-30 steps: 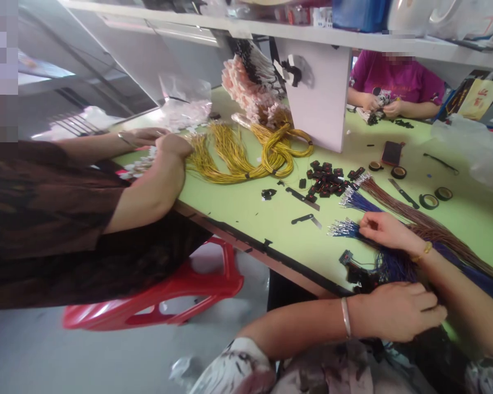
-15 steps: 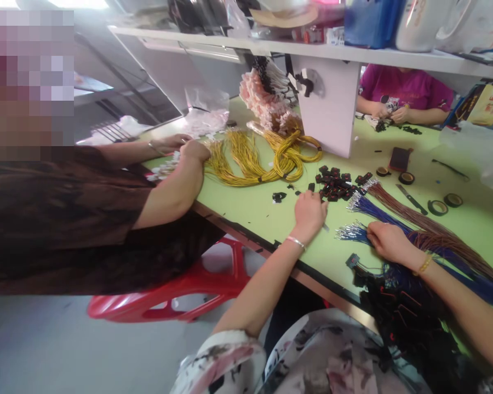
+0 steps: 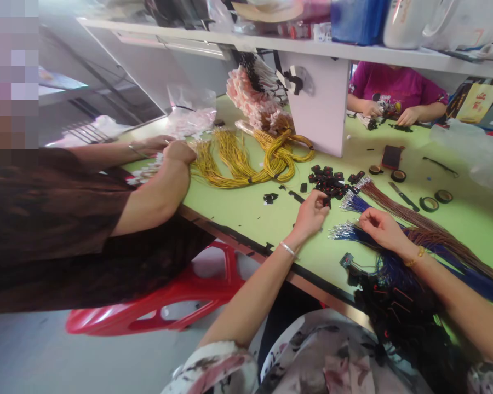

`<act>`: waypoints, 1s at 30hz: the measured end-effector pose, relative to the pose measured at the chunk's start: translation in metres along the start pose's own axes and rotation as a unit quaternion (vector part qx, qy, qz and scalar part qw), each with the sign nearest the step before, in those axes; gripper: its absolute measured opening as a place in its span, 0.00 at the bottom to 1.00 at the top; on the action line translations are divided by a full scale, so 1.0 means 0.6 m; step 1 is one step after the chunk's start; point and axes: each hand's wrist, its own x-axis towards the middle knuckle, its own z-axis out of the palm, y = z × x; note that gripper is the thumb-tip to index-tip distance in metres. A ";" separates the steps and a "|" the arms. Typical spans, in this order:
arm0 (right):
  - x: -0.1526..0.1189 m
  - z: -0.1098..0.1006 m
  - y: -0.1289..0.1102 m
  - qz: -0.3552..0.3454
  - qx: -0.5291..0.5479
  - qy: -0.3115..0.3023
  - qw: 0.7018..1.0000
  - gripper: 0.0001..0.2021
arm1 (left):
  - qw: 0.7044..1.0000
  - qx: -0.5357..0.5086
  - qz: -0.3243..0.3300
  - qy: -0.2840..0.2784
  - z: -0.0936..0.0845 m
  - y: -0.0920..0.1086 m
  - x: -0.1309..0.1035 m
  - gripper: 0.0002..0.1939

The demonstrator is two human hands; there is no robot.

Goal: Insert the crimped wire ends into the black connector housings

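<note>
My left hand [image 3: 312, 212] is closed on a small black part [image 3: 326, 202] at the front edge of a pile of black connector housings [image 3: 331, 180]. My right hand [image 3: 378, 225] has its thumb and fingertips pinched together just above the blue wires [image 3: 355, 234] with silvery ends; what it grips is too small to make out. Brown wires [image 3: 390, 201] lie behind it, running to the right. Below my right wrist, a dark heap of black connectors with wires [image 3: 398, 306] hangs at the table's front edge.
Yellow wire bundles [image 3: 246, 178] lie left of the housings, near a co-worker's arms [image 3: 160, 189]. Tape rolls [image 3: 429, 204] and a cutter knife [image 3: 403, 197] are at the right. A shelf [image 3: 246, 42] spans above; a red stool [image 3: 156, 301] stands below.
The view has shifted slightly. My left hand has lifted a little, with a black part now showing at its fingertips. My right hand has risen off the blue wires.
</note>
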 end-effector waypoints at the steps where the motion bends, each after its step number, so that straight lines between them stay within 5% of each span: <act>1: 0.001 0.001 -0.003 0.003 0.012 0.004 1.000 0.06 | 0.995 -0.090 -0.023 -0.027 0.006 0.008 -0.007 0.15; 6: -0.004 0.005 -0.009 0.023 0.038 0.027 0.999 0.04 | 0.908 -0.366 -0.147 -0.138 0.038 0.032 -0.035 0.18; 13: -0.009 0.008 -0.001 0.008 0.022 0.045 0.999 0.03 | 0.845 -0.457 -0.216 -0.176 0.057 0.022 -0.041 0.18; 22: -0.008 0.010 0.007 0.004 0.001 0.045 0.999 0.04 | 0.851 -0.444 -0.215 -0.178 0.059 0.019 -0.047 0.18; 30: -0.008 0.019 0.004 0.004 -0.002 0.028 1.000 0.05 | 0.933 -0.327 -0.109 -0.101 0.080 0.024 -0.064 0.17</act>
